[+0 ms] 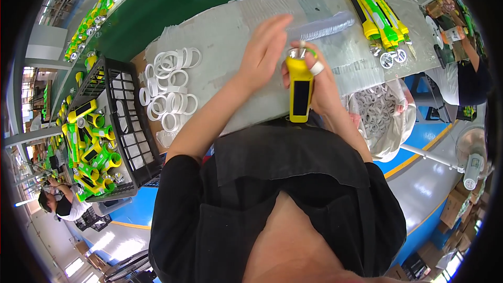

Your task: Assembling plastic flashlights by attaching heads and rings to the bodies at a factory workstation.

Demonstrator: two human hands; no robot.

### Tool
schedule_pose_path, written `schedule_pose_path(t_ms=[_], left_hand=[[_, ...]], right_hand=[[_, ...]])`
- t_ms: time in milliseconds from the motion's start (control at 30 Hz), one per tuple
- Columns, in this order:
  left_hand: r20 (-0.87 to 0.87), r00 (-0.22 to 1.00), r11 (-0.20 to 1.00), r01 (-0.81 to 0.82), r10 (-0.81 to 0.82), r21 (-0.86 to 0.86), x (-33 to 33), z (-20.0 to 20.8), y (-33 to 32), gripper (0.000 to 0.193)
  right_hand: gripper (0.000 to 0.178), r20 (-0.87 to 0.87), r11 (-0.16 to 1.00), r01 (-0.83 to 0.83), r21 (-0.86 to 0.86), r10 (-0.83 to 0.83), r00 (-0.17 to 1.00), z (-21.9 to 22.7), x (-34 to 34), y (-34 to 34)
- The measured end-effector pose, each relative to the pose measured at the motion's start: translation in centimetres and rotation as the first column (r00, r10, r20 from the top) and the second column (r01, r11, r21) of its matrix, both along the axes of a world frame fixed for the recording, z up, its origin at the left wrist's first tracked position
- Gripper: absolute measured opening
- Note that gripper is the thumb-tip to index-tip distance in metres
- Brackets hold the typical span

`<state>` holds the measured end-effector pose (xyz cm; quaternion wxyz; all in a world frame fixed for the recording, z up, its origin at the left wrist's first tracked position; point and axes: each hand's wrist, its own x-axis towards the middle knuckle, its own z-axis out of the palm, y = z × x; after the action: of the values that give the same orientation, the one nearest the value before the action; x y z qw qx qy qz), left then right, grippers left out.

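My right hand (326, 84) is wrapped around a yellow flashlight (294, 71) with a long dark panel on its side. Its silvery reflector end points away from me, and a white wrap shows on one of my fingers. Just left of that end, my left hand (264, 47) is held flat with its fingers stretched out and nothing in it. Beyond both hands lies a long row of nested clear plastic discs (327, 26). Loose white rings (175, 78) are spread over the left part of the grey worktop (220, 36).
Several yellow and green flashlights (378, 18) lie at the right of the worktop. A white bag (387, 144) of rings hangs at its near right edge. On the left stands a black crate (133, 126) heaped with flashlights. A green conveyor (157, 21) runs behind, and other people work nearby.
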<state>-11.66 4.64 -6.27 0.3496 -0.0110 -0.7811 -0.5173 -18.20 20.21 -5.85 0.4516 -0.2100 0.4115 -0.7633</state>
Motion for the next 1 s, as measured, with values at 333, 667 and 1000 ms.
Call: schedule_pose_path(t_ms=[333, 667, 1000], left_hand=[[0.192, 0.958, 0.854, -0.089, 0.214, -0.512, -4.3, -6.3, -3.6, 0.05], [0.075, 0.997, 0.998, 0.005, -0.001, -0.055, 3.2, 2.2, -1.9, 0.039], [-0.045, 0.999, 0.962, -0.018, 0.007, -0.273, 6.5, 2.0, -1.8, 0.031]], right_hand=[[0.038, -0.061, 0.994, 0.086, 0.071, -0.082, 0.995, 0.5, -0.9, 1.5], [0.041, -0.147, 0.995, -0.084, 0.054, 0.091, 0.985, 2.1, -0.1, -1.3], [0.04, -0.249, 0.967, -0.234, 0.1, 0.252, 0.935, 2.1, 1.3, -4.0]])
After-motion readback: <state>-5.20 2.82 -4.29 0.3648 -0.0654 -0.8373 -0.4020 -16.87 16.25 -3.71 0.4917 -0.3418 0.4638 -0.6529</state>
